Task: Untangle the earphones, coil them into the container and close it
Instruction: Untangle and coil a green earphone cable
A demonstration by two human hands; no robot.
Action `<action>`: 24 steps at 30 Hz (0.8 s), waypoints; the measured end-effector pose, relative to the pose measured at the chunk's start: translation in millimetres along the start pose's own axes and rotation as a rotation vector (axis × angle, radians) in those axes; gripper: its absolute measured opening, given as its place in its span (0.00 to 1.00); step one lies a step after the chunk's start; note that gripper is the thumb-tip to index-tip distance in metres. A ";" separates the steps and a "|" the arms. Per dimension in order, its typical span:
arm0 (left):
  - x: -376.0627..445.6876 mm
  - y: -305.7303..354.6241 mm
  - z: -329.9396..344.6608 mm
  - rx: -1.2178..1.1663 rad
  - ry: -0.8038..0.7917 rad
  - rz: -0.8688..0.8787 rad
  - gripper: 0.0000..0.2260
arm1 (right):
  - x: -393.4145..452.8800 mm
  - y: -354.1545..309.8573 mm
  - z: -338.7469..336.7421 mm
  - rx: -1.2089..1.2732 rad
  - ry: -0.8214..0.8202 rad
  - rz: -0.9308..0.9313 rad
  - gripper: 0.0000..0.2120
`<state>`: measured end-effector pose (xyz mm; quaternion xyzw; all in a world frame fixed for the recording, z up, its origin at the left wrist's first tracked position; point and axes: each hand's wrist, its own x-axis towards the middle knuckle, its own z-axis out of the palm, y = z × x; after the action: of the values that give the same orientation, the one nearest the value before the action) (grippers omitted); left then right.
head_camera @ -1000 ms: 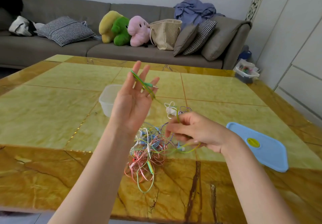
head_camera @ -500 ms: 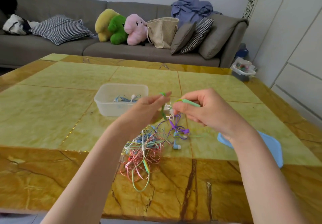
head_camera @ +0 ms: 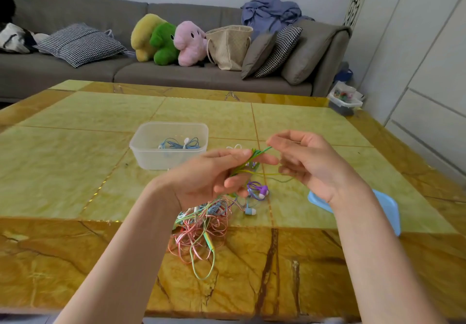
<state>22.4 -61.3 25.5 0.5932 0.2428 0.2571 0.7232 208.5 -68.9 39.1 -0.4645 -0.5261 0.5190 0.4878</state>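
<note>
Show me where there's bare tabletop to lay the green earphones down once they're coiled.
Free: the table left of the clear container, and the far stretch between the container and the sofa. Crowded: the near middle, where the tangled earphones lie below both hands, and the right side by the blue lid.

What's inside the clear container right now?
The clear container holds one coiled blue earphone cable with a white earbud. Its lid is off. The frosted near wall blurs whatever lies lowest, so anything beneath that coil cannot be seen.
</note>
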 end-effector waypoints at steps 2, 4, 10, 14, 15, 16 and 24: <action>-2.6 1.4 -1.3 0.045 0.018 -0.021 0.15 | 0.1 -1.3 -5.7 0.194 -0.102 0.032 0.11; -5.2 1.7 -3.1 0.106 0.034 -0.043 0.12 | 0.7 -3.5 -9.9 0.313 -0.172 0.003 0.12; -5.6 0.0 -7.3 0.024 0.004 0.008 0.11 | 6.3 2.5 -5.3 0.230 -0.038 -0.050 0.09; -1.8 0.4 -2.4 -0.054 -0.012 0.069 0.12 | 9.8 12.5 5.9 0.006 0.086 -0.082 0.04; -0.5 0.0 -1.8 -0.052 0.012 0.080 0.12 | 10.1 14.1 7.9 -0.065 0.103 -0.093 0.04; 0.1 -0.2 -2.7 -0.052 0.040 0.096 0.12 | 10.6 15.5 9.0 -0.138 0.122 -0.108 0.05; -6.7 10.9 -1.2 -0.359 0.033 0.231 0.14 | 18.9 25.5 18.4 -0.558 0.159 -0.254 0.20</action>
<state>15.7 -63.0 36.4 0.4744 0.1353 0.3871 0.7789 187.9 -51.0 14.4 -0.5500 -0.6623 0.2515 0.4423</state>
